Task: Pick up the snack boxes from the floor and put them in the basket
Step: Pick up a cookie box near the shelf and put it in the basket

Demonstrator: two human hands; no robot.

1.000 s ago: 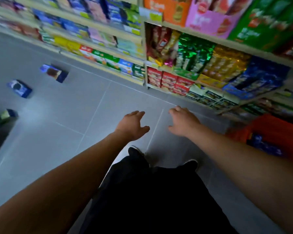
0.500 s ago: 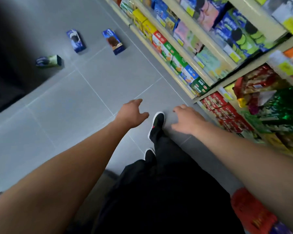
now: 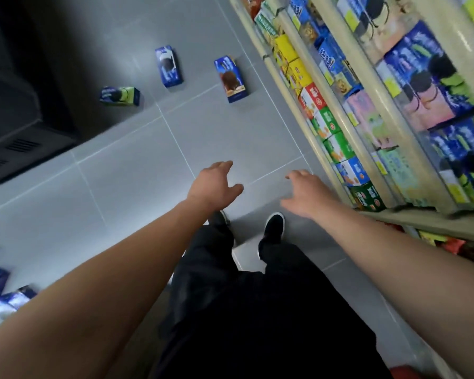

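Three blue snack boxes lie on the grey tiled floor ahead: one with a brown picture (image 3: pixel 231 79) nearest the shelves, one with a dark biscuit picture (image 3: pixel 168 66) left of it, and one with a yellow-green end (image 3: pixel 119 96) further left. More blue boxes (image 3: pixel 0 292) lie at the left edge, partly cut off. My left hand (image 3: pixel 214 186) and my right hand (image 3: pixel 304 192) hang empty over the floor, fingers apart, well short of the boxes. A sliver of the red basket (image 3: pixel 402 374) shows at the bottom right.
Shelves (image 3: pixel 367 110) packed with colourful snack boxes run along the right side. A dark cabinet or counter (image 3: pixel 17 105) stands at the left. My black shoes (image 3: pixel 274 225) and dark trousers are below my hands on the tiles.
The view has swung left, away from the red basket and toward the boxes on the floor, which now sit nearer the middle. Both hands stay empty and spread.
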